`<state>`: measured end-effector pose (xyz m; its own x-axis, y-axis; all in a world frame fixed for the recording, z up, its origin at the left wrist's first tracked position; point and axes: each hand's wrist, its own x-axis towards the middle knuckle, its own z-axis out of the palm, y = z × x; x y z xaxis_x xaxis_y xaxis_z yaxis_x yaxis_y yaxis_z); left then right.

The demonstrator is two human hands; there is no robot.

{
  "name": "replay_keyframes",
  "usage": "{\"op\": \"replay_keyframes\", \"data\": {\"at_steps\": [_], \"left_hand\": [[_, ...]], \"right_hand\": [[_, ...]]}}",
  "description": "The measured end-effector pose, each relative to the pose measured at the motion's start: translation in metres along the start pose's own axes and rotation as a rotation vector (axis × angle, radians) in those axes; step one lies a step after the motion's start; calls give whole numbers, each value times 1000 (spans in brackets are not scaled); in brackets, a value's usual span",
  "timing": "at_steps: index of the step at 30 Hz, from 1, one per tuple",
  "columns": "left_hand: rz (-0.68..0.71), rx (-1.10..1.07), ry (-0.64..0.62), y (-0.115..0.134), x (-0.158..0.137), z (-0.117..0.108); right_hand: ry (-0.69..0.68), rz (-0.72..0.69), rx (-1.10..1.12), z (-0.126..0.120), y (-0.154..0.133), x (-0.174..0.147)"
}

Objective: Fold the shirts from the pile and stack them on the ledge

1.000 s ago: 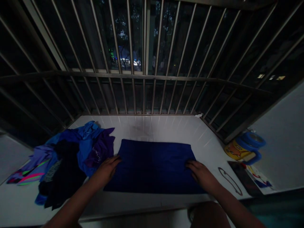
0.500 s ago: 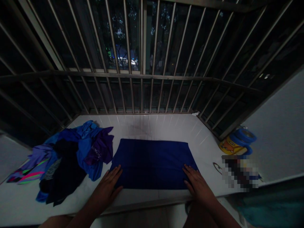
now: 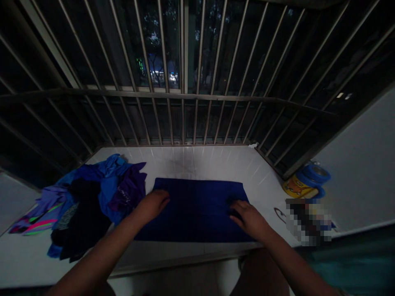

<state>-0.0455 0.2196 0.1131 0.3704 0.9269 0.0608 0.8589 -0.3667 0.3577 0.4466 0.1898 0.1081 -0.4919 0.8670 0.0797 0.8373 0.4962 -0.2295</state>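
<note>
Blue cloth (image 3: pixel 197 218) is spread flat at six o'clock; left hand (image 3: pixel 156 203) at its nine and right hand (image 3: pixel 249 217) at three are half-curled, grip indeterminable in dimness. Apparent step: smoothing; even pressure is required.

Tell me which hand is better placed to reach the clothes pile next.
Likely the left hand: it is nearer the clothes pile, while the right hand is over the right side of the blue cloth.

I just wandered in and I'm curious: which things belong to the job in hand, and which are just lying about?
In the job:
dark blue cloth, spread flat
left hand and right hand, both over it

Lying about:
yellow-and-blue container
heaped clothes, in neither hand, possibly related
</note>
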Motion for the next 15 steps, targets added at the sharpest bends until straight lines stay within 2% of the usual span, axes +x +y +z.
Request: {"op": "replay_keyframes", "data": {"at_steps": [2, 5, 8, 11, 13, 15], "left_hand": [[30, 25, 66, 4, -48, 34], [-8, 103, 217, -11, -132, 85], [-52, 129, 283, -35, -199, 115], [51, 94, 212, -49, -236, 117], [96, 44, 148, -50, -244, 108], [68, -20, 126, -48, -241, 96]], "right_hand": [[41, 13, -40, 27, 3, -41], [84, 24, -104, 69, 22, -106], [122, 49, -132, 90, 46, -154], [106, 101, -92, 83, 63, -173], [61, 108, -35, 66, 66, -172], [-4, 111, 47, 43, 63, -163]]}}
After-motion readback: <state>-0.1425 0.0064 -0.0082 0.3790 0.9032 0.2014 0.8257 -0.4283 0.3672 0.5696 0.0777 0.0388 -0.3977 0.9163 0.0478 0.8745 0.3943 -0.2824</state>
